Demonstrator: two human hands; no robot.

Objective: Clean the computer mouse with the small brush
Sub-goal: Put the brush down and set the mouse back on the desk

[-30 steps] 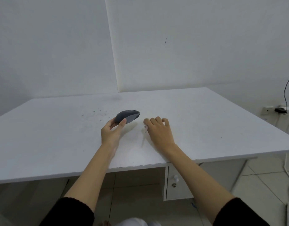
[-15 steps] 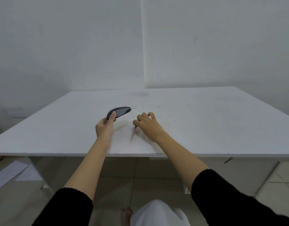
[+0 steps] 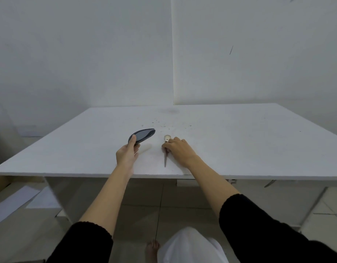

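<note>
A dark grey computer mouse (image 3: 143,135) is held above the white table (image 3: 239,141), tilted on its side, with my left hand (image 3: 127,152) gripping its near end. The small brush (image 3: 165,158) lies flat on the table just right of it, its pale bristle head (image 3: 167,138) pointing away from me and its thin dark handle pointing towards the front edge. My right hand (image 3: 180,149) rests over the middle of the brush, fingers curled down around it. The part of the handle under the fingers is hidden.
Small dark crumbs (image 3: 164,124) are scattered on the table just beyond the mouse and brush. The table's front edge (image 3: 183,176) runs close behind my wrists. White walls stand behind the table, and a pale box (image 3: 21,202) sits on the floor at the left.
My view has swung left and down. The mouse stays lifted in my left hand. My right hand has closed over the brush, and its bristle head now shows past my fingertips.
</note>
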